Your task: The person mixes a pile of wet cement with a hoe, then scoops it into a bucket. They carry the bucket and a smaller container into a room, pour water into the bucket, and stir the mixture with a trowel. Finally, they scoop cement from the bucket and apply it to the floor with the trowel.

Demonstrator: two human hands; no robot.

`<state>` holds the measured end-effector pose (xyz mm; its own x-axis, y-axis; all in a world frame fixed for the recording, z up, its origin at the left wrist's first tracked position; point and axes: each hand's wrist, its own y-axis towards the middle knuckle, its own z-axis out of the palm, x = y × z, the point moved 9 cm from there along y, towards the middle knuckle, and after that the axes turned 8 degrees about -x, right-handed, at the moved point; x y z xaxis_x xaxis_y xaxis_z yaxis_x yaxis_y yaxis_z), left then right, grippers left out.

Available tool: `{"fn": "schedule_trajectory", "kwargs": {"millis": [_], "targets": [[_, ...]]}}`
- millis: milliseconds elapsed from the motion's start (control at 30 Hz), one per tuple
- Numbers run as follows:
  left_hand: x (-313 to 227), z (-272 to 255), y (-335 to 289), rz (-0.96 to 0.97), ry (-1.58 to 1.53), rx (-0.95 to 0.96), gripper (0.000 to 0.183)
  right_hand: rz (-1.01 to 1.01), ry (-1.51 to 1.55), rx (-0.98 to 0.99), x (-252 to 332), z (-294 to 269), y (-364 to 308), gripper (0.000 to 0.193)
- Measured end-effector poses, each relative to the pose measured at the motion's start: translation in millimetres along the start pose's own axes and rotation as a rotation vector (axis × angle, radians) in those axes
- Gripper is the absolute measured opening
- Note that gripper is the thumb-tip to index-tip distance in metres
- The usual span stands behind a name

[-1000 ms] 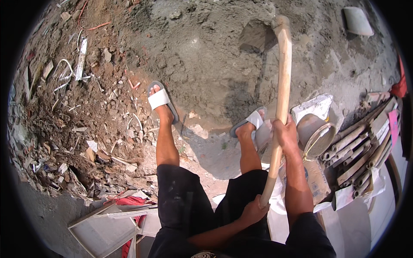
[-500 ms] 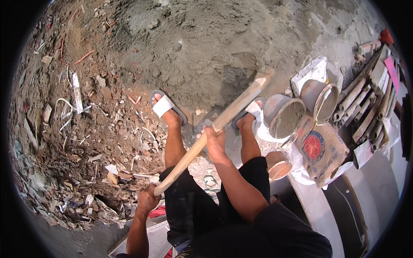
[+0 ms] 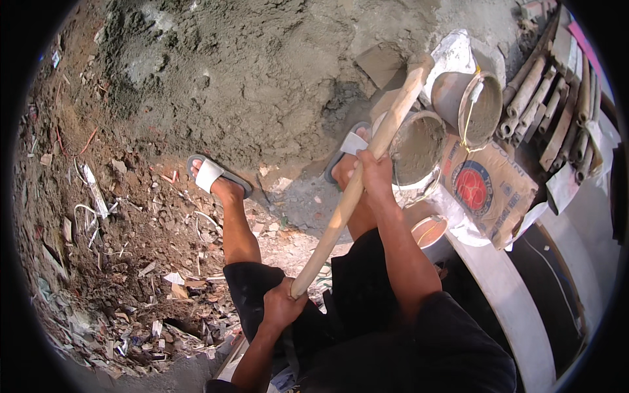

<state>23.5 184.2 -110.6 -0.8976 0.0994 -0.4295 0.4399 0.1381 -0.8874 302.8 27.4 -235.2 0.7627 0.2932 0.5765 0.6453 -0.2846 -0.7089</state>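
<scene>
Left hand [image 3: 283,302] clenched on the wooden handle's [image 3: 367,170] butt, right hand [image 3: 375,171] gripping midway, arm extended.

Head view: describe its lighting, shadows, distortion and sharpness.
Head view: hard sunlight, bright on the pale bucket rim and the sack; short dark shadows beside the sandals; fisheye bends the wooden handle and the pipes near the black round border; the right hand and left hand look sharp, while the rubble at the left rim is smeared.
</scene>
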Motion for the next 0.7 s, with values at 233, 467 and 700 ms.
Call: {"fn": "schedule_trajectory", "kwargs": {"millis": [233,467,700], "targets": [[-51.9,-13.3,62.0,-0.169,0.055,0.300,0.041,0.207,-0.364,-0.137,7.5,13.6,71.8,0.031],[-38.7,-224.9,50.4,-0.089,0.464,0.266,0.040,0.473,0.013,-0.200,-87.2,121.2,-43.3,0.040],[3.6,-354.7,23.5,-0.081,0.547,0.090,0.024,0.281,0.145,-0.033,-82.3,231.6,-132.1,0.054]]}}
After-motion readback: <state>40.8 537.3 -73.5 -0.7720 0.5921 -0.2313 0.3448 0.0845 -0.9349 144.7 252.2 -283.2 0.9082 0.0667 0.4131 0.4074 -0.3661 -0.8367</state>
